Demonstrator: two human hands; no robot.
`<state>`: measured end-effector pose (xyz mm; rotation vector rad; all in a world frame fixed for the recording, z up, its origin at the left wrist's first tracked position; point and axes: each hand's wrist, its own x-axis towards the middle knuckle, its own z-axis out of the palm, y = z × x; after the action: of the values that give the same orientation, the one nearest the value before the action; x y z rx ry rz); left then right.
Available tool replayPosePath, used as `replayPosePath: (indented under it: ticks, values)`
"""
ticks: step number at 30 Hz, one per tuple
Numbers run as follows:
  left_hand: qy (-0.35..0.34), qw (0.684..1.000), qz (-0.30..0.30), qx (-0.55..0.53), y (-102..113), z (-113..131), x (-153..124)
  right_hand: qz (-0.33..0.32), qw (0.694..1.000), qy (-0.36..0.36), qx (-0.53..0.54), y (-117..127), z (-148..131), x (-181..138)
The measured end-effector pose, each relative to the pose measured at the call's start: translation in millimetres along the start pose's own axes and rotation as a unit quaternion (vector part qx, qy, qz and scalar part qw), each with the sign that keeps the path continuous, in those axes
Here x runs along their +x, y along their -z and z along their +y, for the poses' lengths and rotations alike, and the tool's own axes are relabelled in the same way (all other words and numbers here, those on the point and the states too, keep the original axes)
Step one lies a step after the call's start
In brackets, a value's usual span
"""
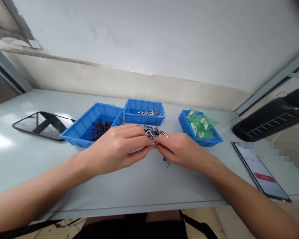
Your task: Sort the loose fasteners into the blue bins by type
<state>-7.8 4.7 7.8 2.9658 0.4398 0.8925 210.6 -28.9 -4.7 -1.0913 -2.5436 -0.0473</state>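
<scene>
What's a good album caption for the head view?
Left hand and right hand meet at a small shiny piece, near a metal pile and three blue bins on a pale table.

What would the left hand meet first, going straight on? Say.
The left hand would likely meet the right hand first, past the small shiny piece pinched between them; exact depth is unclear.

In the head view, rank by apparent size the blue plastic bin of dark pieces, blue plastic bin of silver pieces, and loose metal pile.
1. Bin of dark pieces
2. Bin of silver pieces
3. Loose metal pile, partly hidden
</scene>
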Motion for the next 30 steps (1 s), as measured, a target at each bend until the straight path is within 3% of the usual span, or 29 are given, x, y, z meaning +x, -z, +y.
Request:
replayPosePath:
  ticks: [6,16,24,30]
  values:
    - [-0.01,1.0,0.003,0.012,0.5,2.0,1.0,-0.012,1.0,0.019,0.001,0.3,-0.4,-0.6]
    - [0.076,0.995,-0.018,0.066,-0.9,-5.2,-0.3,0.094,0.995,0.021,-0.028,1.6,6.5,-3.1]
    - [0.072,0.994,-0.076,0.032,-4.0,-1.7,1.3,0.179,0.979,0.094,-0.041,3.1,1.5,-4.7]
    - [0.065,0.995,-0.078,-0.003,-1.6,0.9,3.0,0.213,0.967,0.137,-0.039,2.2,2.3,-5.9]
